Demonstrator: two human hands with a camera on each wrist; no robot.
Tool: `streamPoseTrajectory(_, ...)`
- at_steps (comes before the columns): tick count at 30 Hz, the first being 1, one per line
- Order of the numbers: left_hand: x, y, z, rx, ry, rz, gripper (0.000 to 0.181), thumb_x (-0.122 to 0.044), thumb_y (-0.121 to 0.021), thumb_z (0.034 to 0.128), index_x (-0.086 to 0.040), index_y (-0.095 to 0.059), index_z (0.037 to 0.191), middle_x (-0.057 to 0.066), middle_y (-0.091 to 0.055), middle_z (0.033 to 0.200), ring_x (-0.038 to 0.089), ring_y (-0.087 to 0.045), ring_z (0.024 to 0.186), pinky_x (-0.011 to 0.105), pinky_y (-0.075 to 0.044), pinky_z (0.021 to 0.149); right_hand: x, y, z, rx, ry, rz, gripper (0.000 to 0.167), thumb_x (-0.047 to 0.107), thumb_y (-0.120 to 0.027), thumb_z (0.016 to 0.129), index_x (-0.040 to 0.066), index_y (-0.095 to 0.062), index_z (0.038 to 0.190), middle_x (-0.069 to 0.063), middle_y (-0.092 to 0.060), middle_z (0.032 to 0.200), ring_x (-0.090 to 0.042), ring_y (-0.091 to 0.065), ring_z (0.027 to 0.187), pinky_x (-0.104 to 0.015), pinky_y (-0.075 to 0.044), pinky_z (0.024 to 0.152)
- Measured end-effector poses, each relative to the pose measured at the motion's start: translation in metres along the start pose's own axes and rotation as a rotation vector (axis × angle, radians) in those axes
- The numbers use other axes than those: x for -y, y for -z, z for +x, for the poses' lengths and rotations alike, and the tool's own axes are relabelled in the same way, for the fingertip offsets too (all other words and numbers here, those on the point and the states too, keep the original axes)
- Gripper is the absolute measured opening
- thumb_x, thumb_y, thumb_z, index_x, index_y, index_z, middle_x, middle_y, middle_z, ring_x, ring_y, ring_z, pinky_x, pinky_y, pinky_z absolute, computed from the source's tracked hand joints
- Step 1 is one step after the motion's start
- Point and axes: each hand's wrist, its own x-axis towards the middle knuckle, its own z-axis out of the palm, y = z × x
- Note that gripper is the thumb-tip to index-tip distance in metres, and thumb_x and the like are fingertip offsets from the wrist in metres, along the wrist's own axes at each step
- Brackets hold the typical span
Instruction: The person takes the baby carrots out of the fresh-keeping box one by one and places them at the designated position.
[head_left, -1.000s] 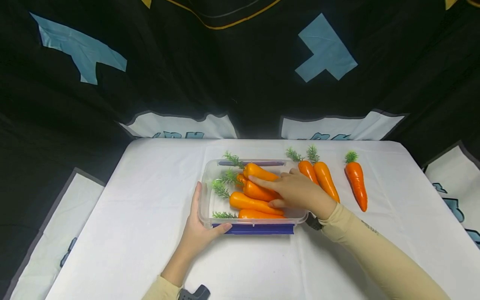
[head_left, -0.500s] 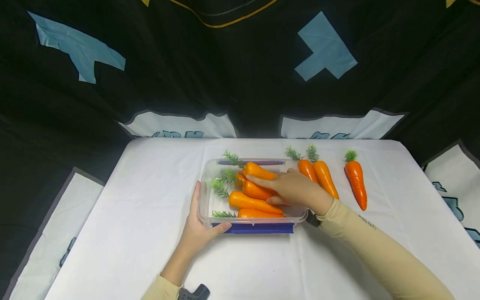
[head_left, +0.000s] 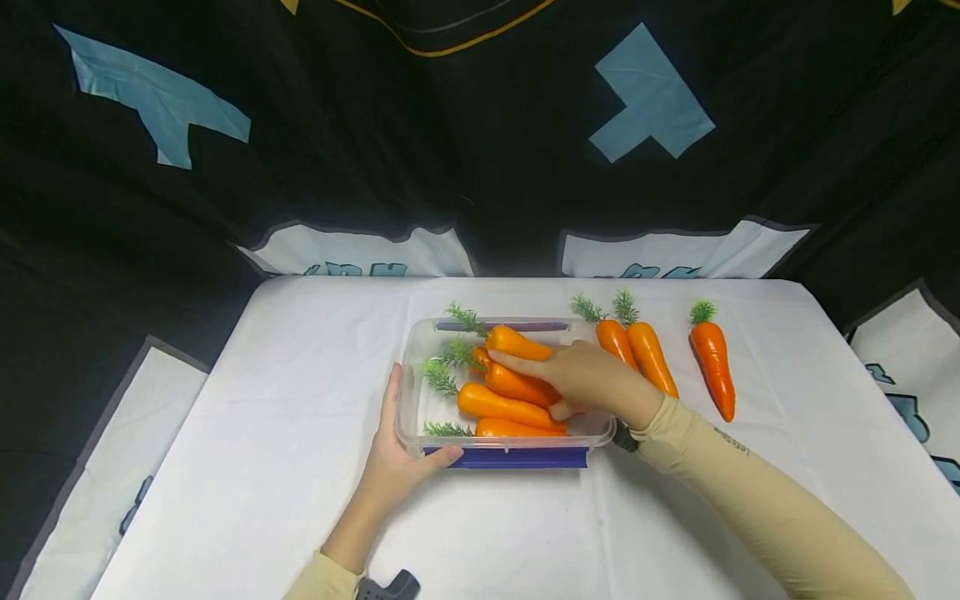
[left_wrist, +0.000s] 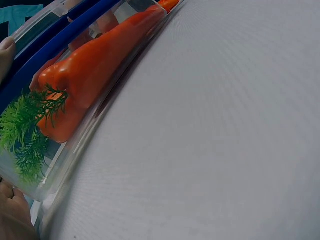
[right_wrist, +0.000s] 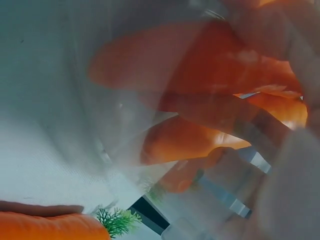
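Observation:
A clear plastic box (head_left: 411, 417) with blue clips holds several orange carrots (head_left: 517, 342) with green tops pointing left. At its front left corner my left hand (head_left: 393, 467) grips the box, thumb over the front clip and fingers along the side wall. My right hand (head_left: 596, 379) reaches in from the right, index finger and thumb around a middle carrot (head_left: 517, 382). In the left wrist view, a carrot (left_wrist: 95, 62) shows through the wall beside the thumb. The right wrist view shows carrots (right_wrist: 150, 60) through the wall; the fingers there are partly blurred.
To the right of the box, two carrots (head_left: 651, 358) lie side by side, partly behind the right hand. Another carrot (head_left: 714, 367) lies farther right. Everything stands on a white-covered table (head_left: 300, 375), with a dark patterned cloth (head_left: 450, 167) behind.
My right thumb has shifted slightly right and toward the front along the carrots, and the hand has drawn slightly leftward. The left hand and the box look unchanged.

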Motion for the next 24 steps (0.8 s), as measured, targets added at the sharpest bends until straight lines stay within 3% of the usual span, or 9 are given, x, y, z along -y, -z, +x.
streamPoseTrajectory(5, -0.0004, -0.0001, -0.0003, 0.001, 0.005, -0.004, 0.13, -0.019, -0.091, 0.0696, -0.038, 0.001, 0.159, -0.002, -0.007, 0.168, 0.03, -0.014, 0.154, 0.065, -0.015, 0.121, -0.0001, -0.0013, 0.0014, 0.001, -0.011, -0.015, 0.119, 0.017, -0.082, 0.077, 0.058, 0.002, 0.151, 0.009, -0.056, 0.069, -0.019, -0.051, 0.067, -0.028, -0.043, 0.069)
streamPoseTrajectory(14, -0.0017, -0.0004, -0.0005, 0.013, 0.015, -0.036, 0.128, -0.018, -0.09, 0.0708, -0.046, 0.001, 0.157, -0.003, -0.006, 0.168, 0.03, -0.013, 0.154, 0.063, -0.015, 0.121, -0.0016, -0.005, 0.0035, -0.05, 0.049, -0.066, 0.118, 0.017, -0.082, 0.077, 0.056, -0.002, 0.153, 0.01, -0.051, 0.064, -0.015, -0.05, 0.061, -0.025, -0.043, 0.063)
streamPoseTrajectory(24, -0.0015, -0.0005, -0.0005, 0.01, 0.016, -0.043, 0.129, -0.018, -0.091, 0.0703, -0.036, 0.001, 0.16, -0.003, -0.006, 0.168, 0.03, -0.013, 0.154, 0.064, -0.014, 0.121, -0.0012, -0.0067, 0.0033, -0.051, 0.041, -0.009, 0.114, 0.02, -0.08, 0.082, 0.06, 0.002, 0.151, 0.009, -0.047, 0.06, -0.014, -0.046, 0.052, -0.023, -0.043, 0.058)
